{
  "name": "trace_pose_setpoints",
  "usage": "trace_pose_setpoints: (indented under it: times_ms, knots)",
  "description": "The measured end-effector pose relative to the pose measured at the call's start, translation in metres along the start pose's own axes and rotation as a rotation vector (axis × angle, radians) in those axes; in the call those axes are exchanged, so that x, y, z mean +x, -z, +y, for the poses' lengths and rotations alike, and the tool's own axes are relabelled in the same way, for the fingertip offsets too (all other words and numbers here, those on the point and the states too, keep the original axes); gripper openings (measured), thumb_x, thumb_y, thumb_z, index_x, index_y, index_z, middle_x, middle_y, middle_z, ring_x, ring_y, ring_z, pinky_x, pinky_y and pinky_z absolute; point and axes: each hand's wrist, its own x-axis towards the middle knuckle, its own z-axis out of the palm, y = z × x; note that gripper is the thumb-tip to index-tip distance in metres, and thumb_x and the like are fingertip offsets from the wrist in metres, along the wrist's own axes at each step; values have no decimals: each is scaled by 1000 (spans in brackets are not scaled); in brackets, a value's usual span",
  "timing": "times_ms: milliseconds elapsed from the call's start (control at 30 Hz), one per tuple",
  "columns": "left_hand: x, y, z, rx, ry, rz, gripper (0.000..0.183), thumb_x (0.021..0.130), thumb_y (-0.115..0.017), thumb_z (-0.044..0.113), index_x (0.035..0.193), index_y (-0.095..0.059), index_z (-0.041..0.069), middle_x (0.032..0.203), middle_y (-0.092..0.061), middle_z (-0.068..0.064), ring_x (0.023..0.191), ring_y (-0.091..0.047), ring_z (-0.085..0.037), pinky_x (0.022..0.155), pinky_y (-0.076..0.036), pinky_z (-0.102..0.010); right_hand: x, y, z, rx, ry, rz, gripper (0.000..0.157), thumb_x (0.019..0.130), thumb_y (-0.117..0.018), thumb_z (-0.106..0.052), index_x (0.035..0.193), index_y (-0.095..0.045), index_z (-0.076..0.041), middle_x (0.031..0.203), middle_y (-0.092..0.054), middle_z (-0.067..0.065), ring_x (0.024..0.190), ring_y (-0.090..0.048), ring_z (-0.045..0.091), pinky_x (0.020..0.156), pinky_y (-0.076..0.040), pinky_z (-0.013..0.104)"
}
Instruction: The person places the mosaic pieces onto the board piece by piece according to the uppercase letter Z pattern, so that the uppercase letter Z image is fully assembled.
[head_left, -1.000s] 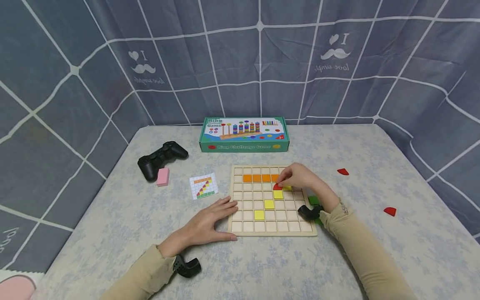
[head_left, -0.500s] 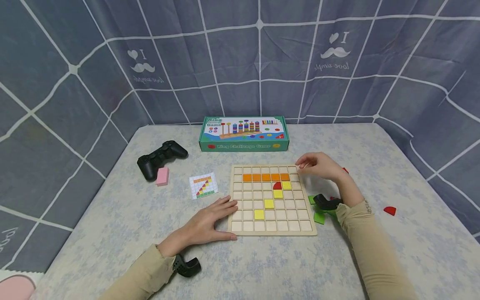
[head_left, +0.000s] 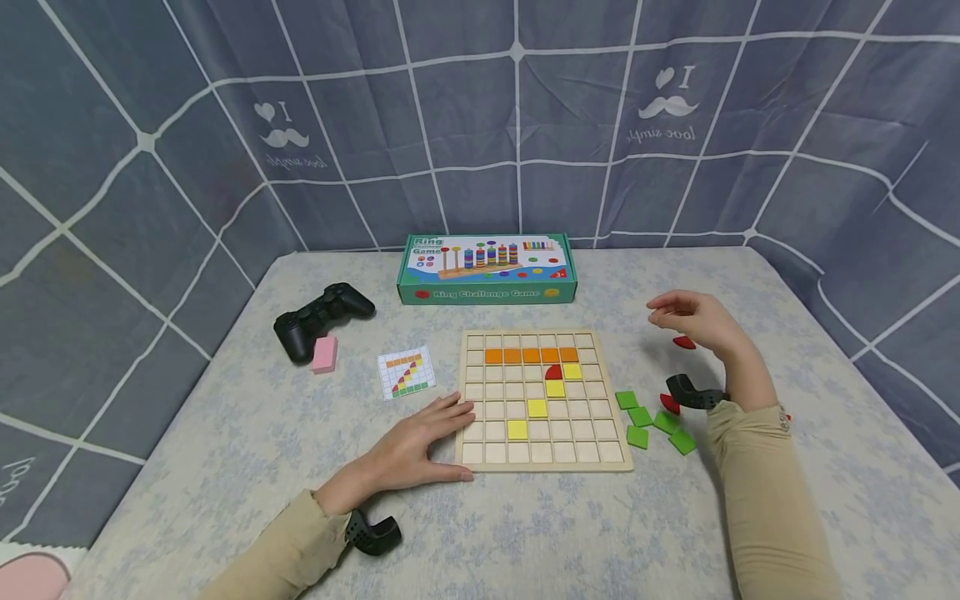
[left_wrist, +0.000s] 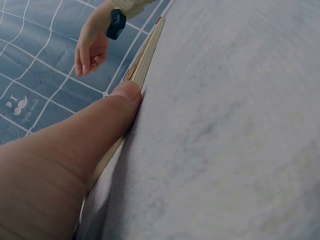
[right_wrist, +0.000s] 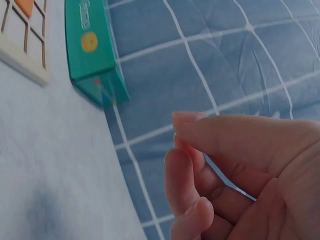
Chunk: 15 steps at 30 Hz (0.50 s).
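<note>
Grip left (head_left: 403, 450): spread, touching board (head_left: 558, 410) | grip right (head_left: 699, 320): loosely curled, aloft

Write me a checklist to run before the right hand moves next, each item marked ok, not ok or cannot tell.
1. Right hand free: ok, no piece shows in it.
2. Board attended: ok, the left hand rests at its left edge.
3. Left hand pressing firmly enough: cannot tell from these views.
4. Pattern card readable: ok, it lies uncovered, left of the board.
5. Loose red piece within reach: probably ok, one lies close to the right hand.
6. Green tiles placed: not ok, five lie on the table, right of the board.
</note>
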Motion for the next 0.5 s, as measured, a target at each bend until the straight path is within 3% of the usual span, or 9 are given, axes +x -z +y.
trace_pose_setpoints:
  times_ms: [300,500]
  knots:
    - [0,1,1,-2,2,-3,80,79,-67,55,141,-45,8,148,-36,-2,141,-20,-19,110,-26,-44,-4,12,18,5,-55,52,51,93,-59,-33,127,-51,3,110,-58,10,95,-50,16,85,-40,41]
    - [0,0,0,0,1,-2,80,80,-66,56,141,-45,8,148,-36,-2,141,-20,-19,111,-25,-43,-2,12,32,15,-102,66,50,93,-59,-31,127,-51,5,99,-56,-7,90,-47,17,77,-44,36]
